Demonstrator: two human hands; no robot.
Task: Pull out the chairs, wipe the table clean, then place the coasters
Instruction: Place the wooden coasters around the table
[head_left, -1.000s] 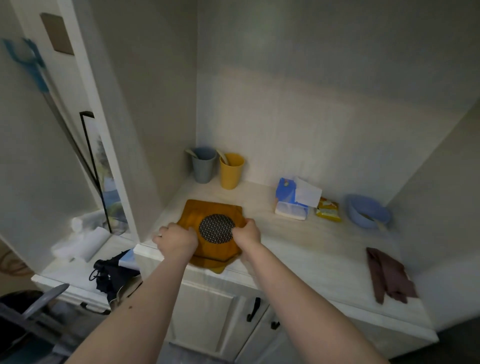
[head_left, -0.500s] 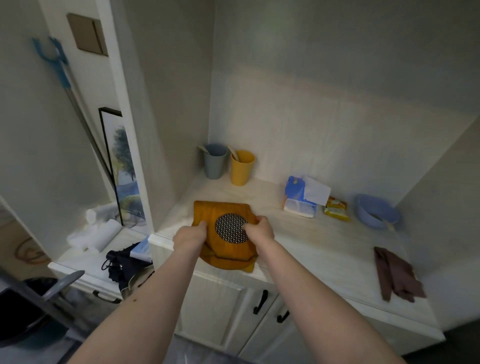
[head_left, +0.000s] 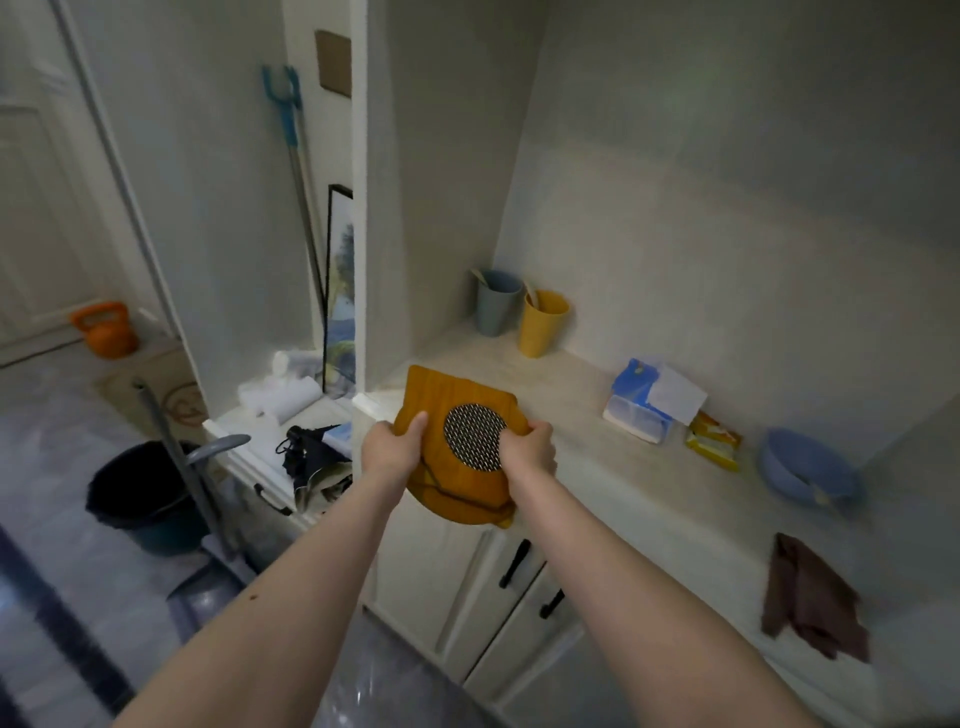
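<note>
In the head view, both hands are holding a stack of orange-brown mats with a round black-and-white patterned coaster lying on top. The left hand is gripping the stack's left edge, fingers curled under it and the thumb pressing down on its top face. The right hand is gripping the right edge, its fingers curled round the stack and touching the round coaster's rim. The stack is hanging over the front left corner of a pale countertop, its near edge drooping past the counter's lip above white cabinet doors with black handles; whether its far edge is touching the counter cannot be told. At the back of the counter a grey cup and a yellow cup are standing side by side, each with a utensil in it. Further right a blue-and-white tissue pack is sitting beside a yellow packet, then a blue bowl. A dark brown cloth is lying crumpled near the counter's front edge, well apart from the hands. To the left, a dark bucket is standing on the floor and an orange kettlebell is sitting by the door.
</note>
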